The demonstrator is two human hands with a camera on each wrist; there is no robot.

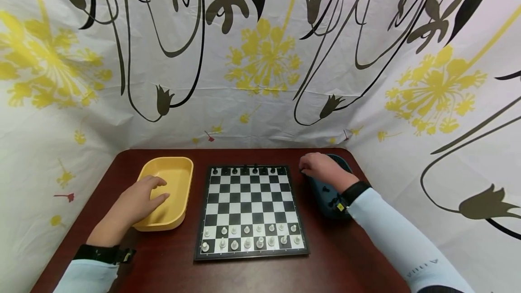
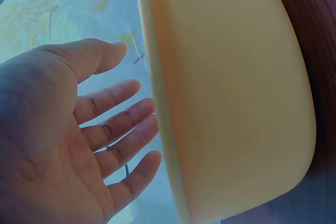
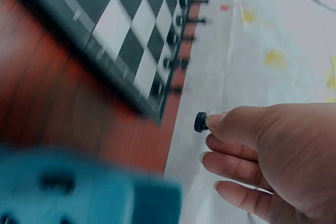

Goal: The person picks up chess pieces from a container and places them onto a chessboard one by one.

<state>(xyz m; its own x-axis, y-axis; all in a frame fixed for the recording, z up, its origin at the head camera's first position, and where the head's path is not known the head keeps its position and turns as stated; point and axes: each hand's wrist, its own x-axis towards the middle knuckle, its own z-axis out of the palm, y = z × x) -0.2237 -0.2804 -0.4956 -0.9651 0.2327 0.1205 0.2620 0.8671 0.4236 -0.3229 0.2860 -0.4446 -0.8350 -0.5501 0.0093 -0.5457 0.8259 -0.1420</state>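
the left hand (image 1: 136, 202) hovers over the near part of the yellow tray (image 1: 179, 168), which sits just left of the chessboard (image 1: 249, 211) on the dark red table (image 1: 163, 266); in the left wrist view its fingers (image 2: 113, 100) are spread and relaxed beside the tray's rim, holding nothing. on the chessboard, white pieces (image 1: 248, 236) fill the two near rows and a line of black pieces (image 1: 248, 170) stands along the far edge. just right of the chessboard's far corner, the right hand (image 1: 323, 171) is above the blue tray (image 1: 325, 198), where a few dark pieces lie. in the right wrist view it pinches a single black chess piece (image 3: 201, 121) at its fingertips, with the other fingers loosely curled below, the piece held off the chessboard, beside its far edge.
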